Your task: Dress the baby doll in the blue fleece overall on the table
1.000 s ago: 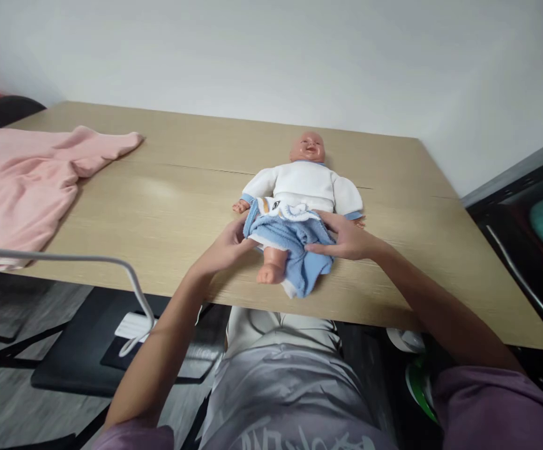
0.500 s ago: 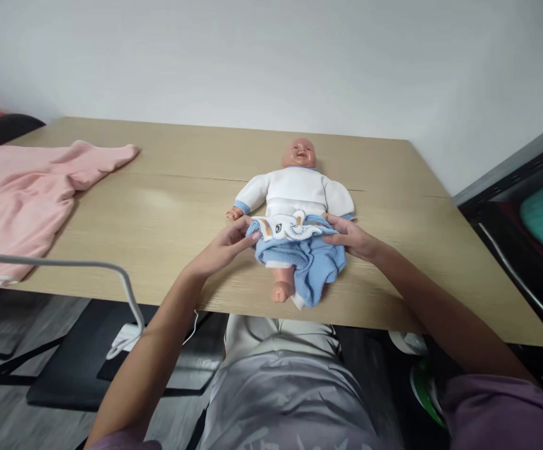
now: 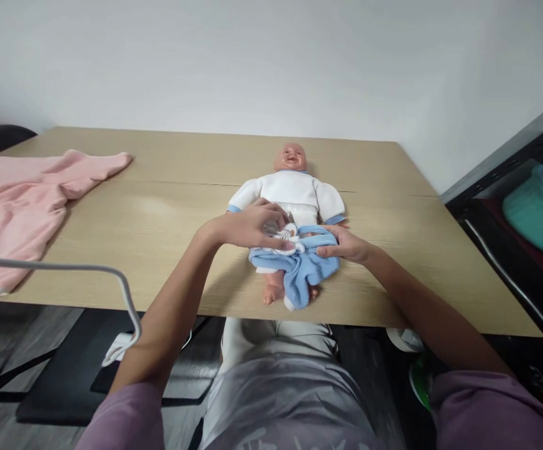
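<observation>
On its back on the wooden table (image 3: 168, 262) lies a baby doll (image 3: 292, 157), head toward the wall, in a white top (image 3: 292, 189) with blue cuffs. A blue terry bib-like cloth (image 3: 313, 265), with a white animal face on it, is bunched over the doll's legs; one bare foot (image 3: 273, 291) sticks out below. My left hand (image 3: 257, 228) reaches over the cloth's white part, fingers curled and pinching its edge. At the cloth's right side, my right hand (image 3: 343, 244) grips it between thumb and fingers.
A pink garment (image 3: 22, 200) is spread at the table's left end. A grey cable (image 3: 65, 265) arcs in front of the table at left, above a dark chair (image 3: 65, 369). On the right stands a dark rack (image 3: 500, 250) with a teal container (image 3: 540, 209). A wall rises behind the table.
My left hand has moved from the cloth's left corner rightward and up over its middle. My right hand keeps hold of the right side. The view has shifted slightly.
</observation>
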